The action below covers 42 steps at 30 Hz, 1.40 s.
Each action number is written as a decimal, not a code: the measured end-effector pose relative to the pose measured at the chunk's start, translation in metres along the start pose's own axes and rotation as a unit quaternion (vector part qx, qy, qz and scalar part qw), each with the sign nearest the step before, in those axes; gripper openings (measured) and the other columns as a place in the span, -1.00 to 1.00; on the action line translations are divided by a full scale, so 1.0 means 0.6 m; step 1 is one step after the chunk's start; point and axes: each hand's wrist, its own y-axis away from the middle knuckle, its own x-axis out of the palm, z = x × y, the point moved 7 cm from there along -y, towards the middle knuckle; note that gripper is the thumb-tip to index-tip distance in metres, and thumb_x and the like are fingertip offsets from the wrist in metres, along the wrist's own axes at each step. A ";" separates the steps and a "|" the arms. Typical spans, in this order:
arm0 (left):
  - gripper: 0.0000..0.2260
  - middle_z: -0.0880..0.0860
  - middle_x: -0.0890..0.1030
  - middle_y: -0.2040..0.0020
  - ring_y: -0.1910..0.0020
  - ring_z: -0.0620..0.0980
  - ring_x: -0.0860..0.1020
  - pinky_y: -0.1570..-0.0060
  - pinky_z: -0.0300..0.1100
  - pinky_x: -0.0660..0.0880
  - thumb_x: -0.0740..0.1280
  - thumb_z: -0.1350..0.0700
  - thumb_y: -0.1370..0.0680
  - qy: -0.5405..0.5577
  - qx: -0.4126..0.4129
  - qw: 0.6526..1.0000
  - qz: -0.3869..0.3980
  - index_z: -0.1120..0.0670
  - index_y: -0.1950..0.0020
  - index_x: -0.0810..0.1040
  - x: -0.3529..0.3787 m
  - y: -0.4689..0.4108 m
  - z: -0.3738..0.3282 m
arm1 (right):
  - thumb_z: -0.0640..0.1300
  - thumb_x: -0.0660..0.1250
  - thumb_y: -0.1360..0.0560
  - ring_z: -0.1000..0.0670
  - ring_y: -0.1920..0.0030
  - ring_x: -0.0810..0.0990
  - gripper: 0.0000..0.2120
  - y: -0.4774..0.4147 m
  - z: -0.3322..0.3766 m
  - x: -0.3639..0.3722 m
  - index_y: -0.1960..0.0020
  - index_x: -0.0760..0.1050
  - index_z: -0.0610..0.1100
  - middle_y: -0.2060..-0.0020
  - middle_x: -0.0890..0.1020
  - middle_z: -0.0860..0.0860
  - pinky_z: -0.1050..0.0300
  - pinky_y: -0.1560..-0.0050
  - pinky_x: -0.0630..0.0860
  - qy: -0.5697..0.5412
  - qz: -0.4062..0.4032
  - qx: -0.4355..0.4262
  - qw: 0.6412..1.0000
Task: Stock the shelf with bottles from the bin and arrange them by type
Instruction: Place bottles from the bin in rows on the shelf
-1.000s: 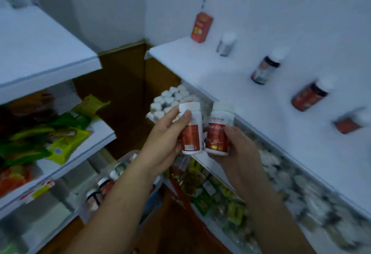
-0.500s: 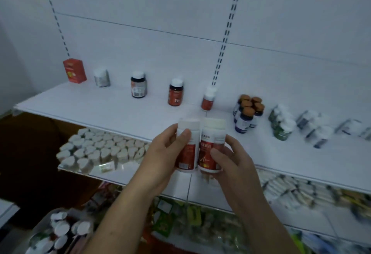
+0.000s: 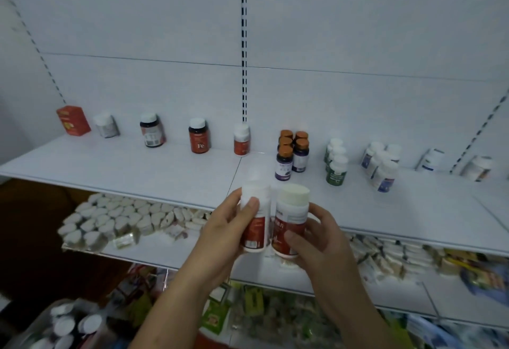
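Observation:
My left hand (image 3: pixel 224 234) grips a white bottle with a red label (image 3: pixel 257 228), and my right hand (image 3: pixel 321 238) grips a second one of the same kind (image 3: pixel 290 222). Both bottles are upright, side by side, in front of the white shelf's (image 3: pixel 137 169) front edge. A matching red-labelled bottle (image 3: pixel 241 139) stands at the shelf's back, near the slotted upright. The bin (image 3: pixel 71 326) with white-capped bottles sits at the bottom left.
Along the shelf's back stand a red box (image 3: pixel 73 120), a grey bottle (image 3: pixel 107 125), two dark bottles (image 3: pixel 198 139), orange-capped bottles (image 3: pixel 292 153), green-labelled bottles (image 3: pixel 336 164) and blue-labelled ones (image 3: pixel 381 166). Lower shelves hold white packets (image 3: pixel 115 216) and coloured packs.
The view has swung from the left corner round to face the shelf. Both hands still hold their bottles and have lifted them slightly toward the shelf's front edge.

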 end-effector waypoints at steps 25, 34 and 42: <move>-0.52 -0.03 0.67 -0.29 -0.26 -0.04 0.65 -0.07 -0.18 0.61 0.49 0.22 -0.58 -0.103 0.013 0.994 0.034 -0.04 -0.46 0.48 -0.213 -0.484 0.051 | -0.36 0.43 -0.53 0.15 -0.12 0.65 -0.50 -0.368 -0.111 0.209 -0.36 0.43 0.00 -0.17 0.64 0.13 0.27 -0.01 0.61 0.188 -0.011 -0.033 0.982; -0.67 -0.09 0.68 -0.31 -0.34 -0.05 0.61 -0.39 -0.05 0.50 0.25 0.20 -0.72 -0.012 -0.001 1.000 0.013 -0.02 -0.47 0.55 -0.218 -0.513 0.078 | -0.47 0.20 -0.54 0.15 -0.39 0.53 -0.33 -0.422 -0.130 0.228 -0.54 0.39 0.03 -0.37 0.59 0.16 0.06 -0.46 0.46 0.199 -0.022 -0.034 0.979; -0.67 -0.04 0.67 -0.34 -0.32 -0.10 0.63 -0.43 -0.08 0.50 0.19 0.18 -0.75 -0.001 0.008 1.000 -0.012 0.03 -0.49 0.55 -0.205 -0.504 0.086 | -0.48 0.16 -0.58 0.15 -0.46 0.46 -0.35 -0.444 -0.146 0.239 -0.59 0.35 -0.04 -0.45 0.53 0.09 0.02 -0.55 0.35 0.194 -0.044 -0.042 0.979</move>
